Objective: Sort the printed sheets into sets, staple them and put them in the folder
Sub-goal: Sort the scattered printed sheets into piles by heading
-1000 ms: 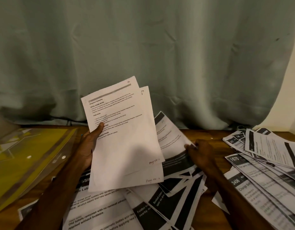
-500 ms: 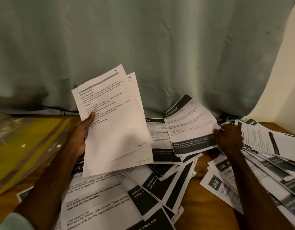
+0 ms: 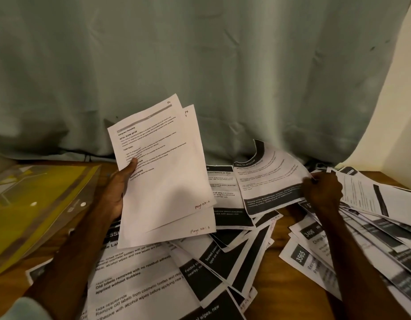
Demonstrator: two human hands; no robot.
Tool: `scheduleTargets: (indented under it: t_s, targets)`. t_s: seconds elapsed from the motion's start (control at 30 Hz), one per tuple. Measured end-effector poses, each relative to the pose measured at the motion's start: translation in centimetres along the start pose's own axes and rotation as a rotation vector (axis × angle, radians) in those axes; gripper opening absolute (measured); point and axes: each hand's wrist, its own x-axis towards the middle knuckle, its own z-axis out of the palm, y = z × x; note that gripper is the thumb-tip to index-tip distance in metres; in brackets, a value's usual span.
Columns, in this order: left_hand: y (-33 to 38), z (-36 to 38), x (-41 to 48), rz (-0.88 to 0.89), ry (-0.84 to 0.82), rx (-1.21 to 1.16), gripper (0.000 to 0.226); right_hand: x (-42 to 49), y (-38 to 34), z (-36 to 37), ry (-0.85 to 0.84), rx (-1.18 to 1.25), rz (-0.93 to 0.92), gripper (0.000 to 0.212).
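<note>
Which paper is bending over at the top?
The sheet pinched by the right hand: its dark top edge curls over. The two pages in the left hand are straight, and the others lie flat.

White sheets (image 3: 225, 257) banded black, a yellow folder (image 3: 33, 199), grey-green curtain (image 3: 199, 65).

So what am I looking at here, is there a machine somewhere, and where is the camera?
No machine here: these are a person's two bare hands, filmed by one camera worn on the head, looking forward and down. The left hand holds two white sheets raised, with page numbers handwritten at their corners. The right hand pinches the edge of a dark-banded sheet, lifted and curling. On the wooden table lie many loose printed sheets, and a yellow folder at the left. A grey-green curtain hangs behind.
</note>
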Motion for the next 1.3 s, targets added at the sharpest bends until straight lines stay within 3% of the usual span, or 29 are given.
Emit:
scheduleTargets:
  t_s: [0.2, 0.5, 0.67, 0.77, 0.93, 1.13, 1.3]
  targets:
    - [-0.4, 0.1, 0.4, 0.019, 0.005, -0.004, 0.058, 0.0, -0.2, -0.1, -0.073, 0.165, 0.111, 0.03]
    - [-0.1, 0.2, 0.1, -0.008, 0.011, -0.039, 0.055, -0.5, -1.4, -0.4, -0.067, 0.332, 0.129, 0.028]
    - [0.1, 0.3, -0.1, -0.026, 0.003, -0.065, 0.052, -0.8, -1.5, 1.2, -0.304, 0.427, 0.418, 0.013]
    - [0.2, 0.4, -0.2, -0.044, -0.017, -0.092, 0.052, -1.0, -1.8, 1.3, -0.353, 0.549, 0.541, 0.011]
    - [0.2, 1.0, -0.6, -0.061, -0.038, -0.093, 0.05, -1.4, -2.4, 2.5, -0.372, 0.491, 0.457, 0.018]
    - [0.3, 1.3, -0.8, -0.093, -0.001, -0.057, 0.054, -2.3, -2.5, 4.0, -0.372, 0.318, 0.306, 0.009]
    - [0.9, 2.5, -1.5, -0.072, 0.024, -0.014, 0.052, -3.1, -3.0, 4.1, -0.399, 0.22, 0.194, 0.026]
